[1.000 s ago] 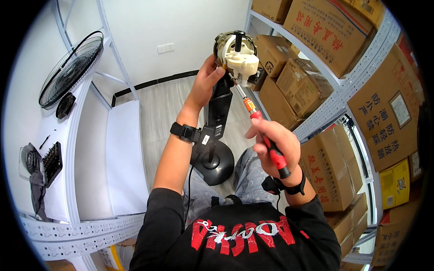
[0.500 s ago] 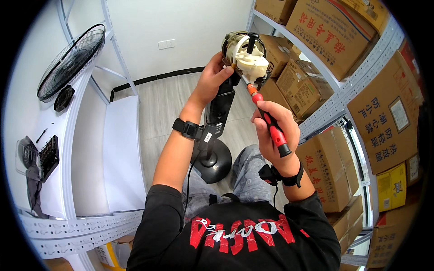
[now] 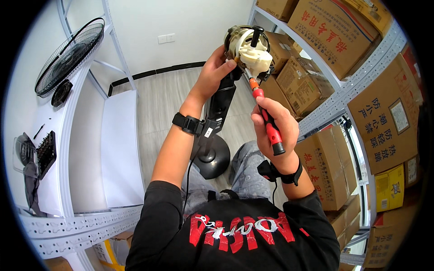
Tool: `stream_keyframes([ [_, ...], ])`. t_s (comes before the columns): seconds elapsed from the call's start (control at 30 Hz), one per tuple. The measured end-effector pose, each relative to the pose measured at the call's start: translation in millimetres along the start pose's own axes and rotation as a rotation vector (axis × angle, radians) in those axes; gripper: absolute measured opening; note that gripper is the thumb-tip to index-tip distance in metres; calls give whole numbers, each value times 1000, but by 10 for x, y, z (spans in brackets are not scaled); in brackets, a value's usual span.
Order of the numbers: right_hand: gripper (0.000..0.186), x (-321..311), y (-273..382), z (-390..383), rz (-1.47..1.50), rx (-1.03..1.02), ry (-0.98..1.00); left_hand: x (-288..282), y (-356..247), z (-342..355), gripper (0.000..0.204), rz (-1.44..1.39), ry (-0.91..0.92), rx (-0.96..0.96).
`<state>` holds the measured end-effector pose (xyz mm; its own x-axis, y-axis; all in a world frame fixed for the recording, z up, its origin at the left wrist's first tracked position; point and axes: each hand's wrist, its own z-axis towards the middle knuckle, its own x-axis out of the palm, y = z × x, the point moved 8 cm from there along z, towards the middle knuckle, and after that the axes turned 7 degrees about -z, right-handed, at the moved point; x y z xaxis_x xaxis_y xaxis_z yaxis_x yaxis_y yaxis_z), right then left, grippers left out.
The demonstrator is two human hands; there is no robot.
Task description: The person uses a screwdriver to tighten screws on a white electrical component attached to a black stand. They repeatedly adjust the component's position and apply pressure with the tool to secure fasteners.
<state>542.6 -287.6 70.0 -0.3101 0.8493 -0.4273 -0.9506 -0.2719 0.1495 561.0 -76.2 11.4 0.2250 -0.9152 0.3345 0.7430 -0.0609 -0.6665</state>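
A fan's exposed motor head [image 3: 254, 55], with cream plastic housing and a black knob on top, sits on a black stand column [image 3: 220, 104]. My left hand [image 3: 216, 74] grips the motor head's near left side, thumb lying across it and the other fingers partly hidden behind. In my right hand [image 3: 289, 128] is a red and black screwdriver [image 3: 272, 130] with an orange collar, its fingers wrapped round the handle. The metal shaft points up into the underside of the cream housing; its very tip is hard to make out. The stand's round black base [image 3: 212, 159] rests on the floor near my legs.
On the white left shelf lie a fan grille [image 3: 72, 56], a dark round part [image 3: 62, 93], a small thin black tool [image 3: 39, 131] and a bit set [image 3: 46, 153]. Cardboard boxes [image 3: 332, 40] fill the metal rack [image 3: 327, 101] on the right. A black cable hangs by my left forearm.
The motor head has shifted slightly right with my left hand. The screwdriver's tip has moved up a little against the housing, and my right hand keeps its hold on the handle.
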Motion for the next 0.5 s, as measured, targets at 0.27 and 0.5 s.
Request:
stream_keyframes([
  [0.27, 37, 24, 63, 117, -60, 1, 12, 23, -32, -3, 65, 20, 12, -17],
  [0.5, 34, 74, 125, 256, -52, -4, 53, 10, -18, 12, 64, 5, 51, -25],
])
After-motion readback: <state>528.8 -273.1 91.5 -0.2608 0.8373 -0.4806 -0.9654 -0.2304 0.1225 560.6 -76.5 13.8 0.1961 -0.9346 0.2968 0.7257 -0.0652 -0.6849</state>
